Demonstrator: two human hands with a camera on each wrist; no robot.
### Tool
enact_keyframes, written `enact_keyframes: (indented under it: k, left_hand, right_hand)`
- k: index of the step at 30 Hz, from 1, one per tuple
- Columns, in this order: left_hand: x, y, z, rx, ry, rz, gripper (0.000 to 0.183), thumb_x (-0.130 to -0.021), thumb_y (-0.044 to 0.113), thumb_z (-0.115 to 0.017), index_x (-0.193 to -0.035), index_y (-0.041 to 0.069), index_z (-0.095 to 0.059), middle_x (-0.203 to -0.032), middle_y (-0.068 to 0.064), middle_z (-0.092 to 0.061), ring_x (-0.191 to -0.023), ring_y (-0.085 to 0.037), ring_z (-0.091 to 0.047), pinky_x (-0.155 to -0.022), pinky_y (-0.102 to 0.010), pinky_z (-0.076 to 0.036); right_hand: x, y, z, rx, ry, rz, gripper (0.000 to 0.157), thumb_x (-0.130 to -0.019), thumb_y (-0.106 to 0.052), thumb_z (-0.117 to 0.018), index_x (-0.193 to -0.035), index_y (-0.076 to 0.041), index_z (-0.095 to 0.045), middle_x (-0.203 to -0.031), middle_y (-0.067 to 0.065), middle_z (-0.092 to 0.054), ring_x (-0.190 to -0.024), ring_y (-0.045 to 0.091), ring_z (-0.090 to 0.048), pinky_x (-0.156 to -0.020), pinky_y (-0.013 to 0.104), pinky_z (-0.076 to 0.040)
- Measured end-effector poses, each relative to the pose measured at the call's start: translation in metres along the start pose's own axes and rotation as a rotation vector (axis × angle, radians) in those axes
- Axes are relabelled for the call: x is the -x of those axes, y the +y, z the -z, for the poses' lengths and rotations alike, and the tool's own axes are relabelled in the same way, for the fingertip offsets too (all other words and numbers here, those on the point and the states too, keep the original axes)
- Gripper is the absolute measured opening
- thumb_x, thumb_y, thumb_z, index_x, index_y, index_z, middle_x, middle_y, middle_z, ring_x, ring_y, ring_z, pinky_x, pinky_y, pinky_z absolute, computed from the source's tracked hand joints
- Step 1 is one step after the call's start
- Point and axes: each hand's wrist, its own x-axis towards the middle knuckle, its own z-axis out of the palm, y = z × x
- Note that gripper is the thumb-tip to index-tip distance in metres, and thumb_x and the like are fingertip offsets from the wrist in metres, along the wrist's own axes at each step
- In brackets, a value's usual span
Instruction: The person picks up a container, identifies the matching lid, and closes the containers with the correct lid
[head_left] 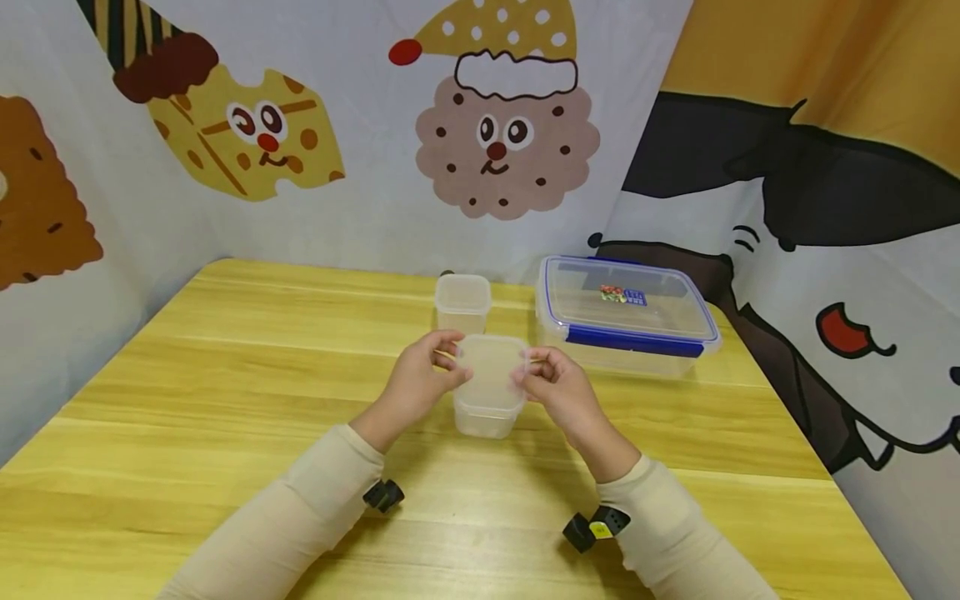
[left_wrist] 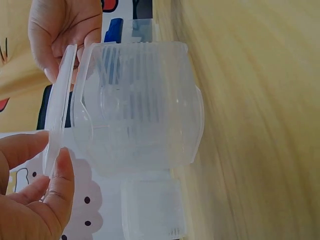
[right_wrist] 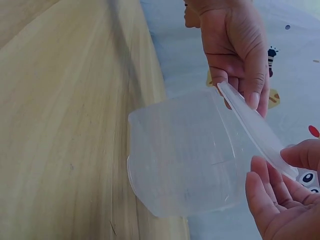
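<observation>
A frosted plastic lid [head_left: 491, 367] is pinched at its two side edges by my left hand [head_left: 420, 375] and right hand [head_left: 558, 387]. Directly beneath it stands a small clear plastic container [head_left: 486, 423], upright on the table. In the left wrist view, the lid [left_wrist: 60, 107] tilts beside the container's rim, with a gap along part of it. The right wrist view shows thumb and fingers on opposite faces of the lid [right_wrist: 260, 132], whose far end comes close to the rim of the container [right_wrist: 185, 155].
Behind the lid stands a second small plastic container [head_left: 462, 304]. To the right is a large clear food box [head_left: 630, 312] with a blue-edged lid and blue clips. A cloth with cartoon prints [head_left: 375, 225] hangs behind the wooden table [head_left: 225, 400].
</observation>
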Motion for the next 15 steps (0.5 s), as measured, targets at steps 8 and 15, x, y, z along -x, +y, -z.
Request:
enact_keyframes:
  k: [8,15]
  left_hand:
    - [0.0006,-0.0015,0.0,0.002,0.005,0.011,0.047,-0.081,-0.006,-0.073,-0.125,-0.003,-0.057,-0.104,-0.015,-0.06,-0.089,-0.024,-0.061,-0.071,-0.029,-0.056]
    - [-0.0006,-0.0049,0.0007,-0.001,-0.009,0.022,0.047,-0.082,-0.004,-0.072,-0.126,-0.002,-0.056,-0.105,-0.015,-0.059,-0.09,-0.024,-0.061,-0.072,-0.029,-0.056]
  right_hand:
    - [-0.0019,-0.0004,-0.0023,0.077,0.032,0.018,0.029,-0.09,0.002,-0.063,-0.117,0.006,-0.056,-0.094,0.008,-0.064,-0.08,0.008,-0.058,-0.071,0.018,-0.052]
    - [-0.0024,0.0003,-0.0022,0.109,0.029,0.024,0.027,-0.09,0.002,-0.062,-0.116,0.006,-0.057,-0.097,0.012,-0.064,-0.081,0.009,-0.057,-0.071,0.017,-0.051]
